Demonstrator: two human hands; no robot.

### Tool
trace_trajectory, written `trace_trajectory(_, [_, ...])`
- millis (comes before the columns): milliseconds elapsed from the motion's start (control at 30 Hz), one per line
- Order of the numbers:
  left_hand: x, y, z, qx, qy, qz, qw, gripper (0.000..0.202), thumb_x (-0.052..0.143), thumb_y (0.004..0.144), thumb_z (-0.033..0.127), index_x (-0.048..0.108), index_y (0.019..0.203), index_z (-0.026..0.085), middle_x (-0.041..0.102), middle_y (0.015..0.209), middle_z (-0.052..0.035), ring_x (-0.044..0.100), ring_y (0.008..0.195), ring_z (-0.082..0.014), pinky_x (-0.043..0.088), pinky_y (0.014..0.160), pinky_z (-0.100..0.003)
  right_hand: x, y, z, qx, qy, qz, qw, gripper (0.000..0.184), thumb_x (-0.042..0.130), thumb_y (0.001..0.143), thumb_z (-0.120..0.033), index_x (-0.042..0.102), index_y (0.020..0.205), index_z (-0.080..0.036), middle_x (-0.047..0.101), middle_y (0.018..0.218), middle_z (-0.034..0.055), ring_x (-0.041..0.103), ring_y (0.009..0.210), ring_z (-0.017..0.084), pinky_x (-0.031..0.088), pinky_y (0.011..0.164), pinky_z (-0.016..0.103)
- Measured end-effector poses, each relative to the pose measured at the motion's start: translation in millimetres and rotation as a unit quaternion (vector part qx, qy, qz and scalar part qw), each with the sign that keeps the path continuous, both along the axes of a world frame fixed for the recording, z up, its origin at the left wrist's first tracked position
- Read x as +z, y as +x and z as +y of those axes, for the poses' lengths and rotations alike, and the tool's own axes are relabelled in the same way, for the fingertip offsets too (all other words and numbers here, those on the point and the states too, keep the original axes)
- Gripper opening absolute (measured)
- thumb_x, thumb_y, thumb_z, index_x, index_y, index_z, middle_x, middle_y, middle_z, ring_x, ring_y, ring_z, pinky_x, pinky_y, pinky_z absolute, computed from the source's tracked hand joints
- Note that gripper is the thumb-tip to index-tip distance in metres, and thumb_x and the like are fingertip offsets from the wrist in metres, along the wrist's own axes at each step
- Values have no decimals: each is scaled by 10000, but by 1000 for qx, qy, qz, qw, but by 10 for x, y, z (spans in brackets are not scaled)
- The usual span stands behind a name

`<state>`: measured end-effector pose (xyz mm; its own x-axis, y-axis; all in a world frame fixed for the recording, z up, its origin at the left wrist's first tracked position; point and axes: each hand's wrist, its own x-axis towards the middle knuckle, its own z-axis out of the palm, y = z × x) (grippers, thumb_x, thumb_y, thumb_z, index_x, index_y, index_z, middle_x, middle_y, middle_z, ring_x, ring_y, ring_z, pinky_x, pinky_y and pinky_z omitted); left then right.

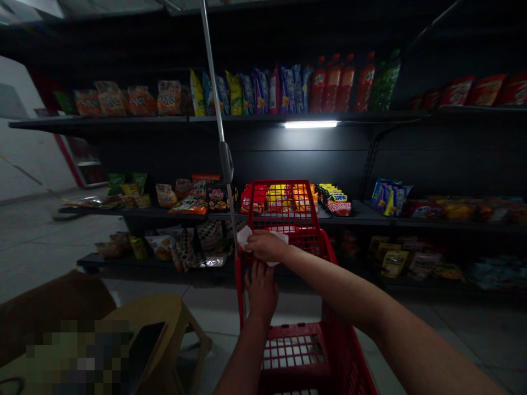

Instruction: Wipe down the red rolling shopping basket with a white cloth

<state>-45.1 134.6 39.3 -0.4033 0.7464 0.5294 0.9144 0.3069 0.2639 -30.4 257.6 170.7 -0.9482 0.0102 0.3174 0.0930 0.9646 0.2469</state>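
Head view: the right hand [265,246] holds a bunched white cloth [244,237], paper or fabric I cannot tell, over the near left part of a red plastic shopping cart [239,291], just in front of the mesh panel [284,181]. Its fingers are closed on the cloth, and loose white edges show on 2 sides. The left hand [262,288] reaches up from below, fingers slightly apart and pointing toward the right hand's underside; whether it grips the cart, steadies the cloth or merely rests there, I cannot tell.

For good contact, I would judge it best to fold the loose edges under the palm, so that the pressure comes through the cloth rather than through bare knuckles. With the left hand so close beneath, 1 hand could easily block the other; a firm hold on the side frame would brace the cart better, as it may roll. The thin metal pole [214,77] rises just beside the cloth's left end, so short, controlled strokes seem wise there. Open mesh could snag thin material, so flat pressure suits it better than poking. Light is dim despite the strip lamp [310,124], so close looking helps.
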Motion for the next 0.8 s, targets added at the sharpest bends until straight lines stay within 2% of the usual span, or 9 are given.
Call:
trace_trajectory(33, [3, 5, 0, 1, 0, -1, 1000, 593, 586, 777, 130, 552, 1348, 286, 446, 1515, -82, 330, 1428, -299, 271, 1146, -558, -2, -8, -16, 12, 6, -5, 1000, 187, 580, 899, -259, 708, 1034, -278, 695, 1043, 11, 555, 1027, 187, 424, 928, 295])
trace_trajectory(100, [14, 17, -5, 3, 2, 1, 1000, 607, 590, 772, 122, 548, 1354, 290, 411, 1543, -75, 314, 1437, -297, 262, 1152, -553, 108, -50, 39, 9, 16, 28, 999, 260, 491, 952, -248, 681, 1129, -245, 671, 1143, 52, 515, 1130, 225, 393, 986, 342])
trace_trajectory(200, [31, 26, -22, 3, -1, 8, 1000, 612, 585, 772, 121, 544, 1357, 297, 364, 1574, -56, 285, 1454, -291, 269, 1151, -548, 403, -96, 284, -72, 19, 127, 989, 424, 365, 982, -169, 530, 1368, -234, 513, 1425, 79, 388, 1304, 278, 328, 1062, 412])
trace_trajectory(300, [39, 20, -29, 0, -6, 14, 1000, 611, 568, 779, 122, 536, 1362, 301, 342, 1588, -44, 276, 1461, -284, 272, 1150, -554, 577, 35, 576, -135, 24, 161, 977, 483, 389, 958, -131, 498, 1395, -308, 525, 1417, 34, 425, 1261, 260, 353, 1033, 390])
trace_trajectory(433, [45, 15, -4, 6, -10, 3, 1000, 635, 549, 753, 73, 547, 1347, 297, 368, 1575, -41, 288, 1457, -280, 264, 1148, -574, 510, 546, 912, -216, 5, 208, 954, 413, 406, 958, -168, 579, 1314, -285, 608, 1288, 61, 453, 1192, 258, 353, 1011, 390])
trace_trajectory(533, [48, 25, 17, 3, -5, -5, 1000, 627, 562, 750, 77, 556, 1337, 295, 388, 1563, -49, 292, 1454, -285, 258, 1151, -573, 420, 907, 1088, -323, -41, 289, 900, 378, 432, 947, -207, 620, 1275, -211, 615, 1253, 102, 461, 1164, 266, 342, 1020, 396])
trace_trajectory(633, [38, 33, 25, 3, 5, -6, 1000, 610, 577, 759, 101, 554, 1337, 294, 380, 1568, -49, 277, 1460, -286, 249, 1158, -564, 371, 922, 1096, -362, -81, 331, 868, 397, 423, 935, -199, 623, 1276, -167, 606, 1253, 122, 475, 1149, 261, 336, 1034, 407])
trace_trajectory(700, [25, 31, 24, 9, 6, -6, 1000, 612, 578, 757, 104, 553, 1337, 297, 379, 1569, -45, 276, 1461, -284, 252, 1155, -563, 334, 708, 972, -339, -92, 321, 880, 402, 420, 932, -184, 631, 1274, -197, 609, 1261, 96, 488, 1140, 238, 336, 1041, 378])
trace_trajectory(800, [9, 18, 10, 7, 1, 4, 1000, 624, 575, 756, 110, 540, 1350, 298, 366, 1576, -42, 275, 1461, -281, 260, 1151, -560, 235, 249, 646, -226, -80, 223, 945, 424, 430, 937, -183, 616, 1300, -300, 609, 1286, 18, 500, 1124, 200, 355, 1018, 317])
